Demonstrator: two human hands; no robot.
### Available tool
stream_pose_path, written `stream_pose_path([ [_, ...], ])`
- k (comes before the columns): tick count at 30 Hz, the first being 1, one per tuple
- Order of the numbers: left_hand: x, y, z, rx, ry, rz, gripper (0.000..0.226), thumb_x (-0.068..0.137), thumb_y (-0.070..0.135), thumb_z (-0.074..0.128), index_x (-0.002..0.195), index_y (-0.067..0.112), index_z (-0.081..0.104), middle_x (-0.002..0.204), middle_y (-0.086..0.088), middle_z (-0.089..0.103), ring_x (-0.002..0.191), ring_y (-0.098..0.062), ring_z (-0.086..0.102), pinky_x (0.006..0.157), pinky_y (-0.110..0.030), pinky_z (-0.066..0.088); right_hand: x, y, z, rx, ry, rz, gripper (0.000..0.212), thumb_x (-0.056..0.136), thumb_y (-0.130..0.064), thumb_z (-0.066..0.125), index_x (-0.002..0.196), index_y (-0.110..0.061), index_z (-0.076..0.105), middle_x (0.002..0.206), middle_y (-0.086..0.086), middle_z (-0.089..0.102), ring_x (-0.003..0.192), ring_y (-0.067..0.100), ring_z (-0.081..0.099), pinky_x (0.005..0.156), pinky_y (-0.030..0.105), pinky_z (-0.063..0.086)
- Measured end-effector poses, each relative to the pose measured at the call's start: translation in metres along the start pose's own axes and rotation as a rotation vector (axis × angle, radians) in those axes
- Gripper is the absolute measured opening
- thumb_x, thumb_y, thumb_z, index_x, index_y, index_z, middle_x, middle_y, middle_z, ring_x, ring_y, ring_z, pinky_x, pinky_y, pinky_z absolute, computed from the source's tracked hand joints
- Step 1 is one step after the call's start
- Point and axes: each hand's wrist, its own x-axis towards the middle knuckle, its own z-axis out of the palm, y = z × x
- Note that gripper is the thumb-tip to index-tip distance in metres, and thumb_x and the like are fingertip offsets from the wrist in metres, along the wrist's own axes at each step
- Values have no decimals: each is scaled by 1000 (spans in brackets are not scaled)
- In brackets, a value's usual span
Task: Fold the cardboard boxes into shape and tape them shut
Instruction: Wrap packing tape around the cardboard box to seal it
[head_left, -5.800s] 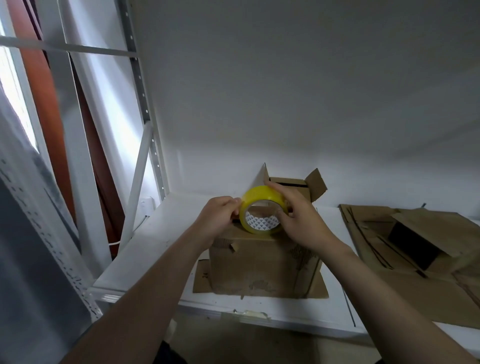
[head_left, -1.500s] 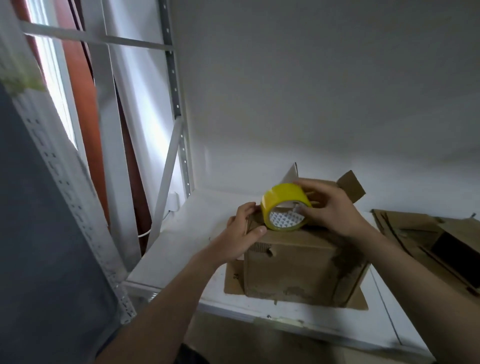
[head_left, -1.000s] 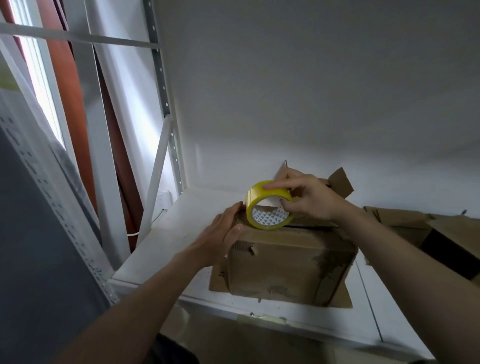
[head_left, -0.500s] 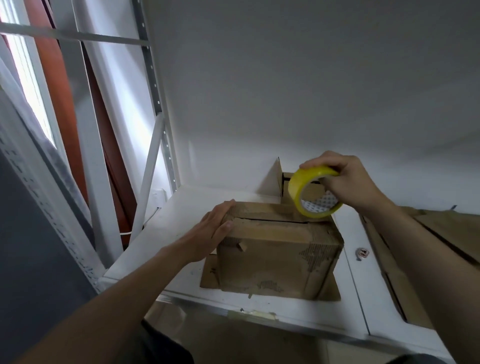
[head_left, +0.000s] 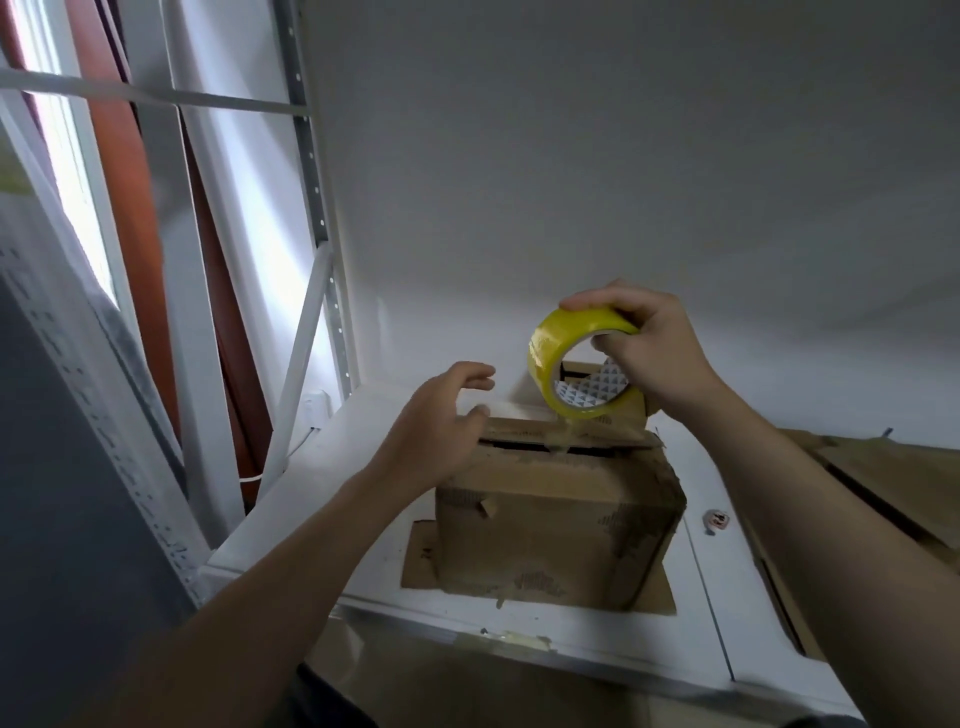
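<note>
Above box (head_left: 556, 519), right hand (head_left: 655, 353) grips tape roll (head_left: 544, 347).

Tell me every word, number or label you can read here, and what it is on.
No text is legible.
On the cardboard box: dark printed marks on the front, too blurred to read.
On the tape roll: a triangle pattern inside the core, no letters.
On the small object beside the box: red marks, too small to read.
On the flat cardboard underneath: a faint mark, unreadable.

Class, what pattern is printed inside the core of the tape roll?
White with small grey triangles, seen in the head view inside the yellow tape roll.
</note>
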Motion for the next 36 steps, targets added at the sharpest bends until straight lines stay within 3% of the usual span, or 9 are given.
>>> stream_pose_path([
  [4, 1, 31, 6, -108, -56, -14, 30, 100, 35, 50, 130, 35, 56, 111, 34, 58, 101, 22, 53, 82, -7, 40, 4, -17, 10, 21, -1, -38, 63, 78, 19, 56, 94, -39, 77, 101, -7, 70, 96, 17, 64, 76, 27, 51],
  [8, 5, 57, 7, -496, -137, -304, 18, 107, 39, 40, 117, 34, 55, 110, 12, 68, 102, -13, 68, 91, -47, 58, 7, -37, 18, 75, 13, -39, 55, 79, 19, 54, 98, -27, 76, 99, -16, 72, 92, 3, 64, 75, 20, 50],
  [10, 8, 67, 7, -712, -189, -488, 24, 108, 38, 39, 121, 25, 55, 110, 0, 70, 99, -25, 70, 92, -53, 57, 8, -47, 24, 99, 18, -36, 55, 80, 19, 54, 96, -29, 75, 97, -20, 72, 89, -1, 64, 74, 20, 52],
  [14, -6, 62, 1, -1034, -434, -648, 58, 102, 63, 30, 124, 18, 59, 117, -17, 73, 102, -38, 72, 80, -44, 61, 12, -64, 33, 155, -3, -68, 55, 79, 21, 53, 96, -27, 75, 96, -20, 72, 90, 1, 64, 76, 22, 52],
  [17, -15, 49, -5, -1120, -557, -663, 79, 98, 71, 27, 120, 10, 71, 109, -19, 73, 92, -34, 72, 76, -38, 58, 15, -71, 36, 167, -21, -98, 56, 78, 22, 52, 97, -26, 74, 96, -19, 72, 91, 0, 64, 76, 20, 50],
  [22, -25, 26, -21, -1141, -396, -697, 65, 81, 56, 67, 124, 8, 65, 86, -4, 71, 76, -20, 69, 65, -31, 55, 14, -66, 33, 157, -8, -84, 55, 79, 20, 53, 97, -27, 75, 94, -21, 71, 88, -1, 63, 75, 20, 50],
  [27, -33, 9, -39, -1046, -447, -668, 32, 81, 35, 76, 102, 11, 76, 85, -6, 63, 72, -13, 62, 66, -25, 53, 11, -55, 32, 127, 1, -52, 54, 80, 21, 54, 97, -26, 75, 95, -22, 73, 90, -2, 64, 77, 20, 52],
  [31, -34, 0, -46, -1036, -490, -741, 38, 83, 16, 73, 120, 6, 70, 82, -4, 66, 69, -8, 61, 61, -20, 54, 8, -45, 32, 120, -24, -36, 52, 81, 21, 55, 98, -24, 75, 96, -17, 71, 91, 4, 63, 77, 24, 51],
  [36, -30, -1, -54, -963, -553, -812, 28, 83, 17, 74, 108, 3, 75, 89, -7, 69, 67, -5, 60, 59, -15, 51, 4, -26, 30, 119, -27, -48, 51, 80, 22, 56, 97, -22, 77, 103, 9, 68, 100, 31, 60, 80, 42, 50],
])
